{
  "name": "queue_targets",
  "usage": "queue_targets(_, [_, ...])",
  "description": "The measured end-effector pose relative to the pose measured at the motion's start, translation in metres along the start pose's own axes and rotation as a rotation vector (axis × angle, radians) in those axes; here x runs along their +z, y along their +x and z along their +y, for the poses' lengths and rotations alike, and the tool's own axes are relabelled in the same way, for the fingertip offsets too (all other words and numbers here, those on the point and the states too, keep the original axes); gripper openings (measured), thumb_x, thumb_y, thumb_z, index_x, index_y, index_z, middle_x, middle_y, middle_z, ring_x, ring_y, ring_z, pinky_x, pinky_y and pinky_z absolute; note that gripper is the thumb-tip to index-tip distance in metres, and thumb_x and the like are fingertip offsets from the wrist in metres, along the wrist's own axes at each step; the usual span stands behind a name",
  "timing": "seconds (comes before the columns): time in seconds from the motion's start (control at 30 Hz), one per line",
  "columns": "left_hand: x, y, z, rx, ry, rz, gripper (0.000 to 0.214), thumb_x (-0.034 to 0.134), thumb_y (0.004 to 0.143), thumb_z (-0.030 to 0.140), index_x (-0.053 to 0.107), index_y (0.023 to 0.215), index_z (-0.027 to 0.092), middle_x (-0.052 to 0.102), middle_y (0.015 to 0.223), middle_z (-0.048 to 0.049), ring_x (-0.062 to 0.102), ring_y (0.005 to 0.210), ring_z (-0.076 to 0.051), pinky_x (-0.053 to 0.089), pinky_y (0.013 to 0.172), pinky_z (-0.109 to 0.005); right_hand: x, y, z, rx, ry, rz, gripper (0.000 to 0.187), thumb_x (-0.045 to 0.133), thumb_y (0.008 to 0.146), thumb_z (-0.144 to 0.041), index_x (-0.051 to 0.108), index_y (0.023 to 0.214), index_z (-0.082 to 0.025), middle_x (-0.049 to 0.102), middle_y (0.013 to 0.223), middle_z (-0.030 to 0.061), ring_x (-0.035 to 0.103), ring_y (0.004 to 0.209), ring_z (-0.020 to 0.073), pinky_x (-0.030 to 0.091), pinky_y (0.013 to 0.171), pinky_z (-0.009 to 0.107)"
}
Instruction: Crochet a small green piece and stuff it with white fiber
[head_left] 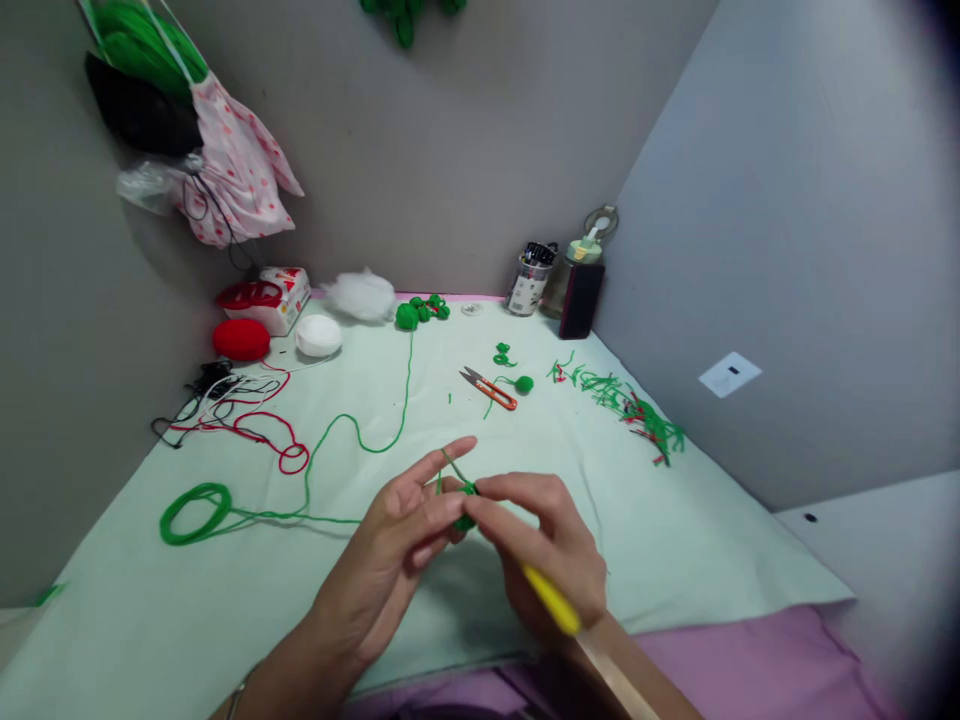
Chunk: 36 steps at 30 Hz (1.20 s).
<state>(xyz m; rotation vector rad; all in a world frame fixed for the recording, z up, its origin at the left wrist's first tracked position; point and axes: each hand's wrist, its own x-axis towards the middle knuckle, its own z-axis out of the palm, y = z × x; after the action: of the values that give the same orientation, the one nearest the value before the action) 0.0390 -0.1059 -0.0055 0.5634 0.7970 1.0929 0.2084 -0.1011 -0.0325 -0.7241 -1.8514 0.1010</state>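
Rough green yarn piece [465,521], smooth yellow handle [551,600], perhaps plastic though blurred, and matt pale cloth [225,620].

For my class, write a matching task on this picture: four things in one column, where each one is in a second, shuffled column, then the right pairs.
Things
1. Yellow-handled tool
2. Orange-handled snips
3. Dark phone
4. Small green piece

Places
A. Standing upright in front of a bottle
B. Held in the left hand
C. Gripped in the right hand
D. Lying beside a little green ball

Pairs: 1-C, 2-D, 3-A, 4-B
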Motion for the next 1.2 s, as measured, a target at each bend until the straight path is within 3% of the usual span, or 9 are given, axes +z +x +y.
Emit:
queue_targets(0.07, [-0.002, 0.001, 0.003, 0.009, -0.03, -0.005, 0.055, 0.09, 0.078, 0.031, 0.076, 0.131, 0.021, 0.048, 0.07, 0.0082, 0.024, 0.055, -0.004, 0.039, 0.066, -0.02, -0.001, 0.003, 0.001, 0.206, 0.259, 0.079, 0.03, 0.058, 0.102, -0.008, 0.076, 0.117, -0.026, 0.078, 0.098, 0.0055, 0.072, 0.088, 0.0191, 0.061, 0.075, 0.033])
queue_targets(0.2, [-0.003, 0.0, 0.001, 0.107, 0.032, -0.008, 0.053, 0.089, 0.079, 0.03, 0.076, 0.131, 0.026, 0.059, 0.082, 0.0027, 0.045, 0.071, -0.009, 0.04, 0.072, -0.021, 0.001, 0.01, 0.005, 0.496, 0.652, 0.131, 0.019, 0.06, 0.105, -0.024, 0.078, 0.1, -0.026, 0.074, 0.087, 0.0028, 0.067, 0.077, 0.0162, 0.056, 0.069, 0.03])
queue_targets(0.33, [-0.002, -0.001, -0.007, 0.11, 0.101, -0.028, 0.048, 0.087, 0.082, 0.031, 0.077, 0.129, 0.029, 0.063, 0.091, -0.0002, 0.053, 0.089, -0.014, 0.043, 0.086, -0.027, 0.005, 0.013, 0.002, 0.447, 0.612, 0.075, 0.016, 0.067, 0.102, -0.026, 0.081, 0.097, -0.025, 0.076, 0.089, 0.0047, 0.069, 0.089, 0.0195, 0.057, 0.077, 0.032])
queue_targets(0.5, [-0.007, -0.001, -0.003, 0.166, 0.141, 0.036, 0.047, 0.089, 0.081, 0.032, 0.078, 0.126, 0.031, 0.061, 0.088, 0.0013, 0.051, 0.082, -0.013, 0.042, 0.08, -0.025, 0.0, 0.01, -0.001, 0.45, 0.534, 0.15, 0.02, 0.062, 0.104, -0.021, 0.081, 0.102, -0.026, 0.075, 0.09, 0.004, 0.066, 0.081, 0.0173, 0.055, 0.071, 0.031])
queue_targets(0.7, [-0.006, -0.003, 0.001, 0.149, 0.149, 0.014, 0.044, 0.09, 0.079, 0.034, 0.081, 0.122, 0.03, 0.061, 0.088, 0.0008, 0.051, 0.082, -0.013, 0.043, 0.079, -0.024, -0.003, 0.009, 0.006, 0.593, 0.777, 0.136, 0.016, 0.065, 0.103, -0.029, 0.08, 0.097, -0.024, 0.073, 0.085, 0.003, 0.065, 0.071, 0.0148, 0.054, 0.068, 0.029])
queue_targets(0.83, [-0.005, -0.002, -0.006, 0.142, 0.161, -0.054, 0.04, 0.088, 0.083, 0.035, 0.081, 0.122, 0.031, 0.066, 0.093, -0.0015, 0.057, 0.09, -0.016, 0.047, 0.086, -0.027, 0.003, 0.013, 0.005, 0.519, 0.695, 0.088, 0.015, 0.069, 0.101, -0.029, 0.082, 0.098, -0.025, 0.078, 0.093, 0.0059, 0.07, 0.082, 0.0175, 0.057, 0.071, 0.03])
queue_targets(0.97, [-0.003, 0.0, -0.011, 0.18, 0.171, 0.045, 0.043, 0.09, 0.081, 0.032, 0.08, 0.123, 0.032, 0.066, 0.093, 0.0001, 0.058, 0.09, -0.014, 0.047, 0.089, -0.027, 0.006, 0.013, -0.001, 0.48, 0.557, 0.099, 0.017, 0.066, 0.103, -0.026, 0.083, 0.101, -0.027, 0.078, 0.087, 0.0042, 0.069, 0.072, 0.016, 0.058, 0.065, 0.029])
queue_targets(1.07, [0.001, 0.001, -0.013, 0.187, 0.083, 0.09, 0.049, 0.092, 0.079, 0.03, 0.079, 0.126, 0.033, 0.066, 0.088, 0.0023, 0.059, 0.087, -0.013, 0.048, 0.089, -0.025, 0.007, 0.005, -0.004, 0.356, 0.341, 0.055, 0.024, 0.067, 0.1, -0.018, 0.082, 0.112, -0.033, 0.079, 0.097, 0.0058, 0.073, 0.083, 0.0201, 0.062, 0.071, 0.034])
queue_targets(1.2, [-0.001, 0.002, -0.01, 0.023, -0.079, -0.007, 0.052, 0.095, 0.075, 0.035, 0.08, 0.124, 0.025, 0.068, 0.091, -0.0012, 0.059, 0.086, -0.013, 0.048, 0.085, -0.024, 0.005, -0.003, -0.002, 0.217, 0.216, -0.014, 0.039, 0.071, 0.095, -0.012, 0.079, 0.124, -0.038, 0.079, 0.111, 0.0061, 0.074, 0.096, 0.0235, 0.063, 0.081, 0.038])
